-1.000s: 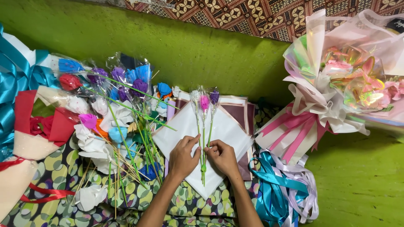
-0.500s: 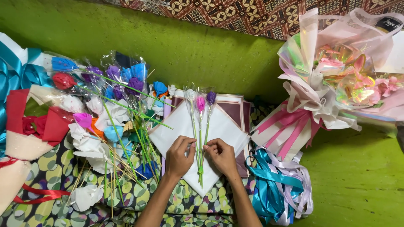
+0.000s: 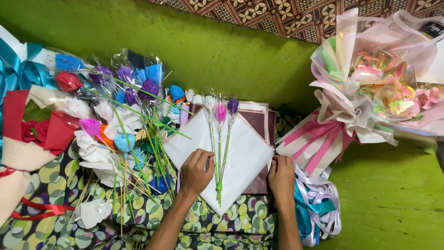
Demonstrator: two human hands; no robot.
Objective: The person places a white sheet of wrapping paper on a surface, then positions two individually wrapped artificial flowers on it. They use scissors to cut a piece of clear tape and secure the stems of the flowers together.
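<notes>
Three thin artificial flowers (image 3: pixel 220 139), white, pink and purple in clear sleeves, lie with their green stems together on a white wrapping sheet (image 3: pixel 245 157) set as a diamond. My left hand (image 3: pixel 196 172) rests flat on the sheet and presses the lower stems from the left. My right hand (image 3: pixel 281 176) has its fingers at the sheet's right corner, touching its edge above a maroon sheet (image 3: pixel 262 121) underneath.
A pile of loose wrapped flowers (image 3: pixel 125 115) in several colours lies to the left. A red and cream bouquet (image 3: pixel 27 134) sits at far left. A finished pink bouquet (image 3: pixel 370 97) lies at right. Teal and white ribbons (image 3: pixel 314 208) lie beside my right wrist.
My right hand has moved from the stems out to the sheet's right corner. My left hand has stayed on the stems.
</notes>
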